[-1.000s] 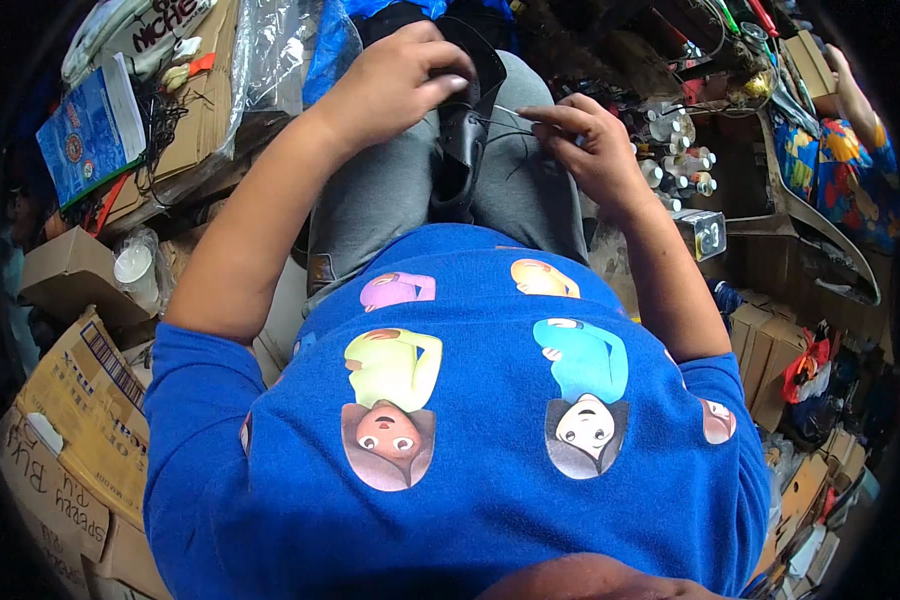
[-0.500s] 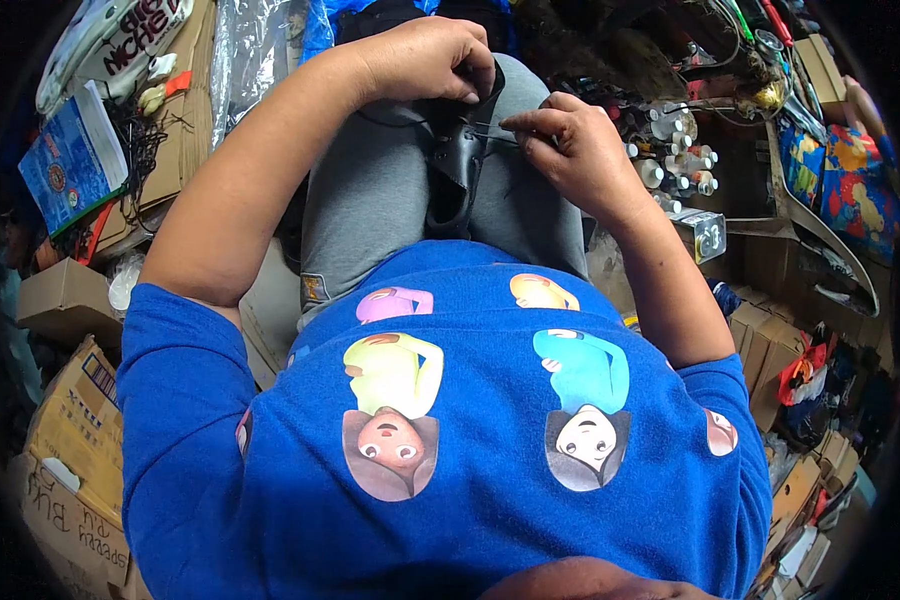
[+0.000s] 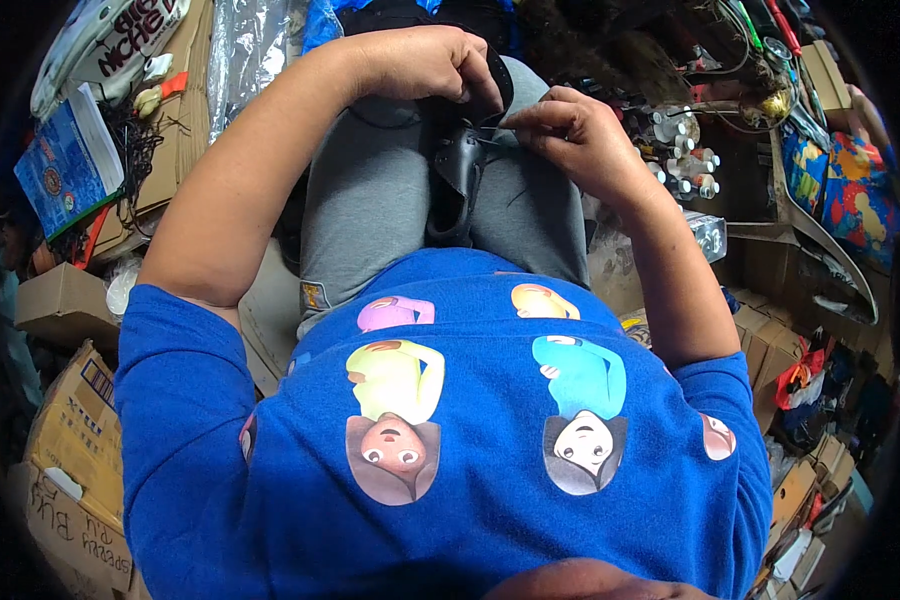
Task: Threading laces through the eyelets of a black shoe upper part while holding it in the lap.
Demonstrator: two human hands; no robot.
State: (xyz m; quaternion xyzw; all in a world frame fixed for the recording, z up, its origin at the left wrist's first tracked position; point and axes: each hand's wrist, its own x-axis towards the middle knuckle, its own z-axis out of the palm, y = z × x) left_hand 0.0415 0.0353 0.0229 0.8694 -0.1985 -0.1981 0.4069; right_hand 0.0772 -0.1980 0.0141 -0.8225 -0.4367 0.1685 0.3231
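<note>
A black leather shoe piece (image 3: 458,168) with small eyelets lies between my grey-trousered thighs, its open end facing my body. My left hand (image 3: 440,66) reaches across its far end, fingers curled down and pinching at the black leather; the fingertips are partly hidden. On the right, my right hand (image 3: 577,135) has thumb and index finger pressed together on a thin dark lace (image 3: 491,127), which runs to the eyelets. A curved black flap with holes (image 3: 500,80) rises beside my left fingers.
Small clear bottles with white caps (image 3: 685,155) stand to the right, near a clear plastic box (image 3: 707,235). Cardboard boxes (image 3: 65,303) and a blue book (image 3: 70,165) lie to the left. A clear plastic bag (image 3: 245,65) is beyond my left forearm.
Both hands have shifted slightly toward me. My left fingers have dipped and closed nearer the leather, and my right thumb has drawn in under the index finger. The shoe piece has tilted a little.
</note>
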